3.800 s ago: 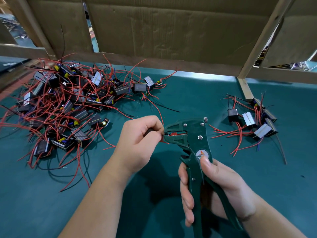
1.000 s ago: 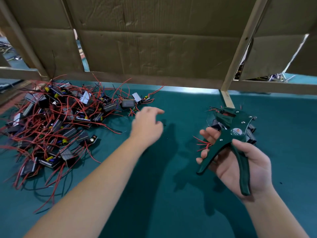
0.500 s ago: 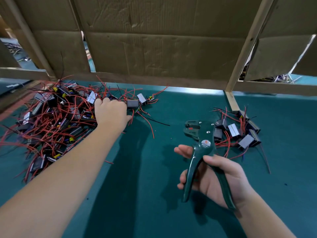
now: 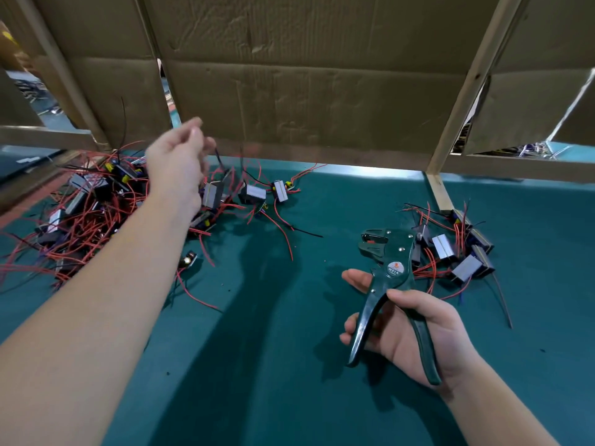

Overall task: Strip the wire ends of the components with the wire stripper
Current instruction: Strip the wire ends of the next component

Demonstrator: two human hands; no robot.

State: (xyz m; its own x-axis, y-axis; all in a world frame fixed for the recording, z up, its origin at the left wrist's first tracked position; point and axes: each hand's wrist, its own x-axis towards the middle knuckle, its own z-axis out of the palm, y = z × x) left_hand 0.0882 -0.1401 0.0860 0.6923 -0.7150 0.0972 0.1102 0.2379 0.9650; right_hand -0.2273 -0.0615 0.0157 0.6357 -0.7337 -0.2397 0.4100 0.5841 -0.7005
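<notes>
My left hand [image 4: 177,162] is raised above the right edge of a big pile of small boxy components with red and black wires [image 4: 90,214]. Its fingers are curled together and motion-blurred. They seem to pinch the thin wires of one component [image 4: 212,194], which hangs just below and to the right of the hand. My right hand [image 4: 415,333] grips the handles of the dark green wire stripper [image 4: 388,259], whose handles are spread and whose jaws point up and left, with nothing in them. A smaller pile of components [image 4: 450,252] lies just behind the stripper.
Everything lies on a teal mat [image 4: 289,349]. A cardboard wall [image 4: 306,91] on a wooden frame closes the back, with a wooden post [image 4: 438,191] standing on the mat near the small pile. Loose red wires trail from the big pile toward the middle.
My left hand has risen out of the big pile, drawing a component up by its wires. My right hand and the stripper have stayed almost where they were.
</notes>
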